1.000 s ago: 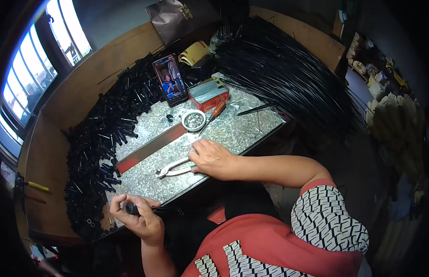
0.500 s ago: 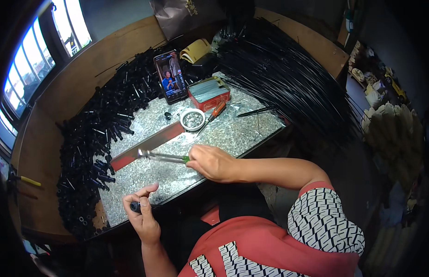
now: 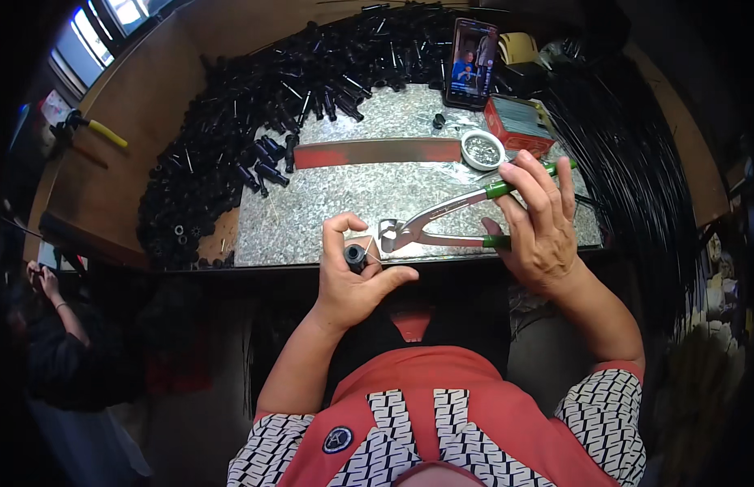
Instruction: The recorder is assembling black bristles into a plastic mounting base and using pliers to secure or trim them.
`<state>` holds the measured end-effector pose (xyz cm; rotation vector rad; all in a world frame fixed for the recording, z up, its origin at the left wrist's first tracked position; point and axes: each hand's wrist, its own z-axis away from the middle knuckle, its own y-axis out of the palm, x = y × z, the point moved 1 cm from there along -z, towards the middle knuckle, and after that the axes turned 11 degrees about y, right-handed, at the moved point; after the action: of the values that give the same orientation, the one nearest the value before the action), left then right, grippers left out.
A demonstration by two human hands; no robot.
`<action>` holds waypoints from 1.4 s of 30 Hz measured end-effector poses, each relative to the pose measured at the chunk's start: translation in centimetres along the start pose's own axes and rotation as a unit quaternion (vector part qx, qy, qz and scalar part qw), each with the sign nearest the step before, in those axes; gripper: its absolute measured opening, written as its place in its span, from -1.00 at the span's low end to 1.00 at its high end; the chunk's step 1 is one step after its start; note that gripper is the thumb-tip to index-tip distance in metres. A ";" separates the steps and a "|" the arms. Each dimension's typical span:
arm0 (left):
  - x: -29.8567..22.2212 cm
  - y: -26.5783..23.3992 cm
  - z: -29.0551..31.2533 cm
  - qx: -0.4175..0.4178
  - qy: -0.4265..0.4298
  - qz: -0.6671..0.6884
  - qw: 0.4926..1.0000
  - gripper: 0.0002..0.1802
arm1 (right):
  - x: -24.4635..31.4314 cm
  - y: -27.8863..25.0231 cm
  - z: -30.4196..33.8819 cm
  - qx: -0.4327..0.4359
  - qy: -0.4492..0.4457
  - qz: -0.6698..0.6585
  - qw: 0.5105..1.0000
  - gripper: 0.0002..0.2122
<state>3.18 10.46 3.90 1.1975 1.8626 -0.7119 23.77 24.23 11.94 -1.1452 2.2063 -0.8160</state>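
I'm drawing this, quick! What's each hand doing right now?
Left hand: fingers curled, holding a black tube.
Right hand: holding green-handled pincers, handles spread apart.

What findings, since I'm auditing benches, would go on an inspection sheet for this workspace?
Surface: speckled grey benchtop, partly covered.
Things in hand: black tube; green-handled pliers, head near the tube.
Clutter: dark tubular pieces piled left and behind; phone, red box, white cup of metallic bits, long bar.
Hands: left hand around the tube; right hand on the pliers' grips, handles apart.
Cables: nothing seen for certain; black strands heaped at right, material unclear.
Surroundings: wooden wall, bright window, another person at lower left.
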 end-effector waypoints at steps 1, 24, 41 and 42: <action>0.1 -0.1 0.2 -0.004 -0.001 -0.001 1.000 -0.29 | 0.0 0.3 0.2 -0.014 -0.018 0.013 1.000 -0.70; -0.3 1.5 0.0 -0.070 0.004 0.002 0.998 -0.50 | 1.4 -0.5 1.2 0.066 0.005 -0.047 0.997 -0.77; -0.4 0.0 1.7 0.053 -0.060 0.047 0.996 -0.25 | 3.0 -2.0 4.8 0.672 0.321 -0.580 0.331 -0.63; -0.7 0.0 1.6 0.055 -0.081 0.010 0.995 -0.13 | 3.1 -2.3 4.5 0.660 0.269 -0.551 0.435 -0.58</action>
<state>3.85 8.87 3.67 1.1881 1.6945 -0.8830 26.47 19.33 10.03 -1.1881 -0.0231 -2.8925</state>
